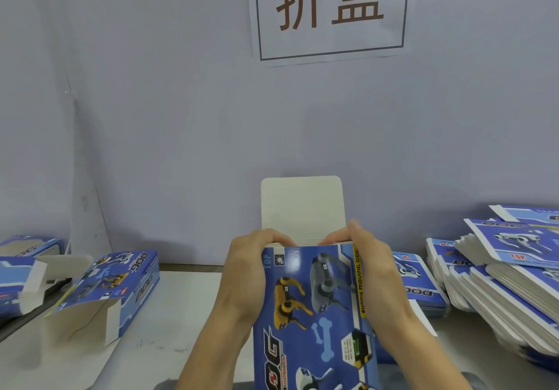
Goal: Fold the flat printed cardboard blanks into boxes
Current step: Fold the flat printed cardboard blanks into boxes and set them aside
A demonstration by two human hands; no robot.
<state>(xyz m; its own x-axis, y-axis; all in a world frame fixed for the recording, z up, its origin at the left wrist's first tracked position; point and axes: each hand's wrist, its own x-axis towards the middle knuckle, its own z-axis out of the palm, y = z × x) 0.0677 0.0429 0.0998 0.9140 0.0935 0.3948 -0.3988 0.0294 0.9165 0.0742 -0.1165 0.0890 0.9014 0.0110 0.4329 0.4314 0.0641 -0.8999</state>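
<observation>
Your hands sit mid-desk around the box (311,305), its white flap (302,205) standing up toward the wall (181,132) behind. To your left, bare desk (181,305) gives passage before the folded box (112,287) lying open-ended. To your right, a flat blank (420,283) and the slanting stack of blanks (508,293) crowd the way.

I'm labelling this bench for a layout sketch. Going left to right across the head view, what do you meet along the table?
Partly folded boxes at the left edge → open-ended folded box → left hand → box being folded → right hand → stack of flat blanks.
</observation>
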